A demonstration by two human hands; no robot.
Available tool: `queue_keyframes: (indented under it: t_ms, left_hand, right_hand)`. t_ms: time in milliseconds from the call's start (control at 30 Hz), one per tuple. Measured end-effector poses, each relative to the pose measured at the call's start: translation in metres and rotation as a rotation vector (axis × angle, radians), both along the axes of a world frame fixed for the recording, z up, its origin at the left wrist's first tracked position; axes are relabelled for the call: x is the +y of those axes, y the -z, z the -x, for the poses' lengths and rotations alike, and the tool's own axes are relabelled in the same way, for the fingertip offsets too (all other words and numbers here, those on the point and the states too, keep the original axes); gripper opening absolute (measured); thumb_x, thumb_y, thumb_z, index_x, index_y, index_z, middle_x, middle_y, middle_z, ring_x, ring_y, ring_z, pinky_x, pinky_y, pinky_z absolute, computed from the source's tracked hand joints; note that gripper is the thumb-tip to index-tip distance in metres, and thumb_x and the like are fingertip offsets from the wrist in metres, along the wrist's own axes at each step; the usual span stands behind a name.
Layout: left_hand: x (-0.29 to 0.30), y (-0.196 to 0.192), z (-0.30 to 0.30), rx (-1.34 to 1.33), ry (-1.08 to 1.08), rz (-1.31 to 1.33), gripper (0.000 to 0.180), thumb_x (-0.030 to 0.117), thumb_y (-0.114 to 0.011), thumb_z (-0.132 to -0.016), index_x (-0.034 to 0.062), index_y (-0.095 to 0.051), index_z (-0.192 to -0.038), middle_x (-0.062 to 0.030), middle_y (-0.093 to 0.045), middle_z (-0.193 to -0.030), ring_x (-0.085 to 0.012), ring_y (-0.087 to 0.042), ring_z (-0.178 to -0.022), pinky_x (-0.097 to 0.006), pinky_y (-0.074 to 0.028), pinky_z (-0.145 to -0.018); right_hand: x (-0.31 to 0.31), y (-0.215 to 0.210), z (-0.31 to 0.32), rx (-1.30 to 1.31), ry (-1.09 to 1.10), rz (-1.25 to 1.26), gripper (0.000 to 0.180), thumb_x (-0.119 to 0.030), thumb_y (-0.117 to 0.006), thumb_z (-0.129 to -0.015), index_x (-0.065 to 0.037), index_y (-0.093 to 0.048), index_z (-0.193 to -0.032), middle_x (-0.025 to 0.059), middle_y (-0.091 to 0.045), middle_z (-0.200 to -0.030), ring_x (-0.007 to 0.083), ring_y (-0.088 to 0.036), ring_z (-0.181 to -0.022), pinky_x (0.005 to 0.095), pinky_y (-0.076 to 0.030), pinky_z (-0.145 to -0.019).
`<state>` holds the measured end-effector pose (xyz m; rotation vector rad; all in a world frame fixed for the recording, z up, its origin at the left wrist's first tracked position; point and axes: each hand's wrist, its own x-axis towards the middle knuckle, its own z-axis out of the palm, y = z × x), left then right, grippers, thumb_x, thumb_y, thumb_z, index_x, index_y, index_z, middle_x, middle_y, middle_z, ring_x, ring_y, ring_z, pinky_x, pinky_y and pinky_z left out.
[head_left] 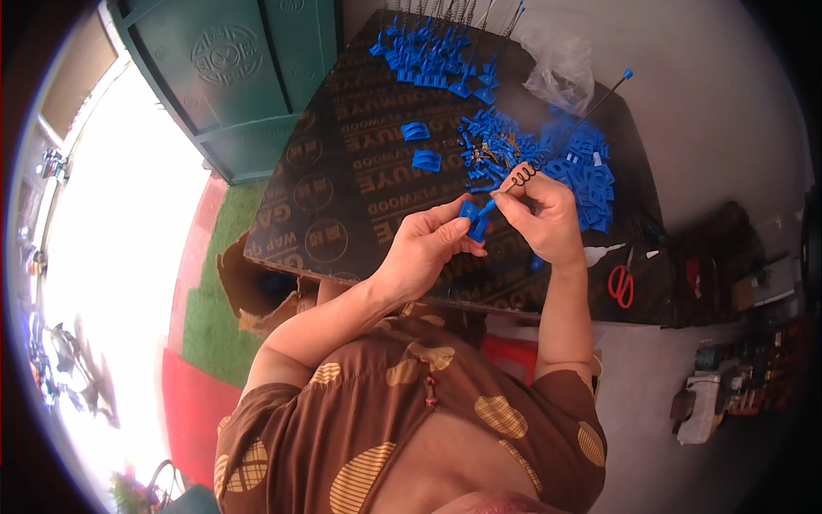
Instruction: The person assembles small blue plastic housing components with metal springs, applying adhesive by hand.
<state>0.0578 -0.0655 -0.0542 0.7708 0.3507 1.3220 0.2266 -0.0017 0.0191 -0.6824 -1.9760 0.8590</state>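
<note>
Above the near part of the dark plywood table, my left hand (421,250) is closed on a small blue plastic base (467,211), pinched between thumb and fingers. My right hand (548,224) pinches a blue-ended spring rod (524,176) close to its black coil. The rod's lower blue end meets the base between my two hands; whether it is seated in it I cannot tell. Its thin dark shaft slants up to the right and ends in a blue tip. Behind my hands lies a heap of small blue plastic parts (497,141).
Blue bases (591,193) are piled right of my right hand. Two single curved blue pieces (426,160) lie at left. Several spring-topped blue pieces (428,56) stand at the far edge, near a clear plastic bag (561,68). Red-handled scissors (621,286) rest at the near right.
</note>
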Motion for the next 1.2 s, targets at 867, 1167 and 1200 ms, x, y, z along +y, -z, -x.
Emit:
queue_keyframes:
  t_ms: [867, 1167, 1200]
  left_hand:
    - [0.004, 0.006, 0.0, 0.379, -0.088, 0.087, 0.037, -0.002, -0.059, -0.086, -0.0102, -0.046, -0.12, -0.0126, -0.062, -0.1, -0.0163, -0.062, -0.085, -0.029, -0.053, -0.077]
    - [0.008, 0.005, -0.009, 0.52, -0.12, 0.035, 0.028, -0.001, -0.061, -0.086, -0.0055, -0.052, -0.113, -0.0074, -0.064, -0.089, -0.0112, -0.062, -0.079, -0.025, -0.053, -0.072]
    - [0.009, 0.007, -0.01, 0.49, -0.153, 0.0, 0.025, -0.001, -0.061, -0.086, -0.0038, -0.054, -0.11, -0.006, -0.064, -0.087, -0.0108, -0.061, -0.078, -0.025, -0.053, -0.072]
  right_hand:
    - [-0.018, 0.021, 0.004, -0.127, 0.084, -0.173, 0.009, 0.002, -0.067, -0.073, 0.0, -0.058, -0.071, 0.0072, -0.056, -0.069, 0.0215, -0.053, -0.068, 0.0318, -0.042, -0.062]
    - [-0.018, 0.032, -0.005, -0.168, 0.099, -0.2, 0.011, 0.001, -0.067, -0.072, 0.0, -0.057, -0.069, 0.0081, -0.053, -0.067, 0.0226, -0.05, -0.066, 0.0324, -0.04, -0.06]
    - [-0.018, 0.032, -0.005, -0.167, 0.101, -0.199, 0.011, 0.001, -0.067, -0.072, 0.0, -0.057, -0.069, 0.0081, -0.053, -0.067, 0.0226, -0.05, -0.066, 0.0324, -0.04, -0.06]
